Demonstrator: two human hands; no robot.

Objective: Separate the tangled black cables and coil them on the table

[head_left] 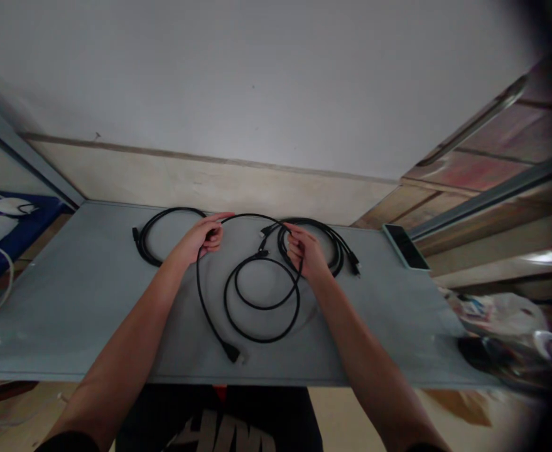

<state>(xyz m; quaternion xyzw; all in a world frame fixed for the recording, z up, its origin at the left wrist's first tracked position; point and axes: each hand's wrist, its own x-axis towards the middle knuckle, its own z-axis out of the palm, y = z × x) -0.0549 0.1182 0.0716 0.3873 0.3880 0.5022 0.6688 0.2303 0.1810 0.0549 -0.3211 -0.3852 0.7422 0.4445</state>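
While both hands work above the middle of the pale grey, smooth-topped bench (68, 301), held between them: one long, thin black rubbery cable (261, 307), arched from hand to hand and spilling toward the near edge in two loose round loops. Left hand (203, 240) closed around the cable at the top of the arch, index finger stretched out along it; right hand (304, 251) curled shut on the same cable where the loops gather. Long run of the cable lying side to side between the hands, loops hanging nearer than both, so neither hand clearly closer, though the right sits right at the coil. Loose end with a blunt black plug (232, 353) resting close to the near edge, left of the loops. Beyond the left hand, toward the far left of the bench, a second black cable in a small coil (151, 242); beyond the right hand, a third black coiled cable (332, 245), tighter, several turns, plug tips pointing right. At the far right corner, a flat dark-screened phone in a pale green case (405, 247). All cables matt, flexible, round in section; bench top slightly glossy.
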